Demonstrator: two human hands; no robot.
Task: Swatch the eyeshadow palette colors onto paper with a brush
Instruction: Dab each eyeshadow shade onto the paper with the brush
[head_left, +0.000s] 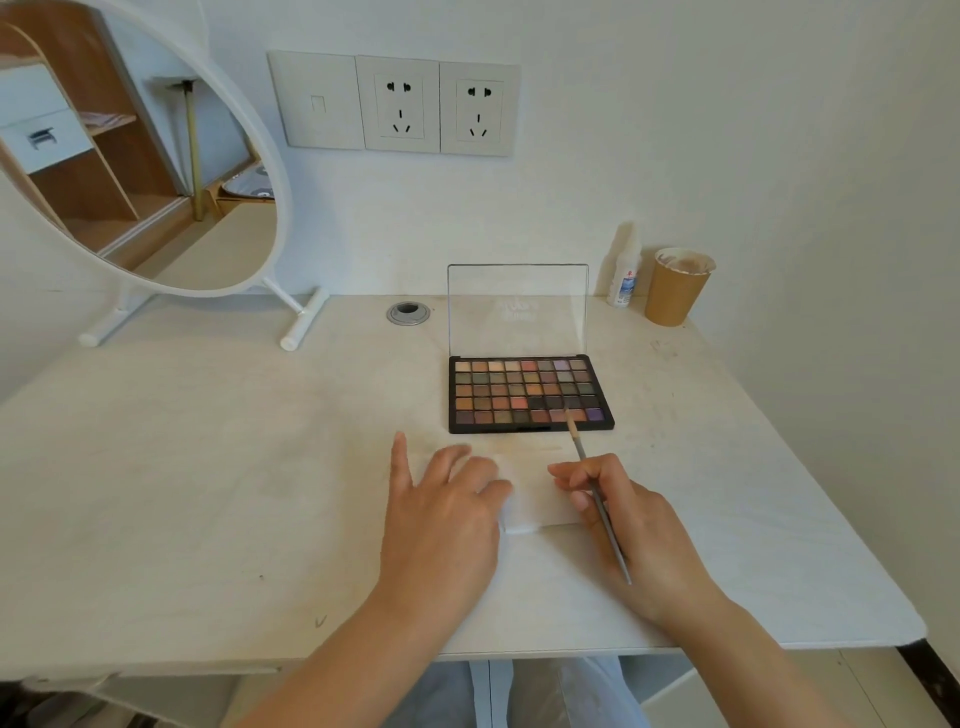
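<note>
An open eyeshadow palette (527, 392) with a black frame, several rows of colour pans and a clear upright lid lies on the white table. Just in front of it lies a white sheet of paper (535, 493) with faint brownish smears near its far edge. My left hand (441, 509) rests flat on the paper's left part with fingers spread. My right hand (628, 514) grips a thin grey-handled brush (597, 499). The brush tip reaches a pan in the palette's front row, right of the middle.
A round mirror on a white stand (156, 208) is at the back left. A cable hole (408, 313) sits behind the palette. A small white bottle (625, 275) and a brown paper cup (675, 288) stand at the back right. Wall sockets (400, 104) are above.
</note>
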